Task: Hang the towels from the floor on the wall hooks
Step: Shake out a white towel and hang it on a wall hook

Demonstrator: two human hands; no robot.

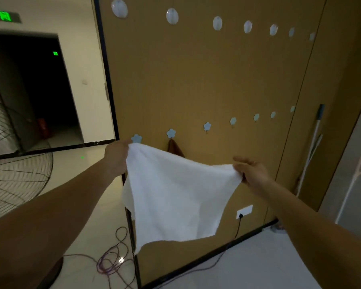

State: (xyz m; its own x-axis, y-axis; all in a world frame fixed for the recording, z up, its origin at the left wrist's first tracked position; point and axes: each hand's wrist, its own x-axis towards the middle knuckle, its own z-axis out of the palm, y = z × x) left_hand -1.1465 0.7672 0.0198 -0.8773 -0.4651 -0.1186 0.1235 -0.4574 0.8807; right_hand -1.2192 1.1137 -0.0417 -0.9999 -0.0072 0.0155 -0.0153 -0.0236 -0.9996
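A white towel (175, 195) hangs spread in front of the tan wall panel (196, 80). My left hand (117, 152) grips its upper left corner right below the leftmost blue flower hook (136, 138). My right hand (250, 171) pinches the upper right corner, lower and further right. A brown towel (174, 148) hangs from the second flower hook (171, 133), mostly hidden behind the white towel. More flower hooks (207, 126) run to the right in a rising row.
Round clear hooks (172, 16) line the top of the panel. A standing fan (15, 163) is at the left, with a dark doorway behind it. Cables (113, 259) lie on the floor. A wall socket (244, 211) and a mop handle (313, 147) are at the right.
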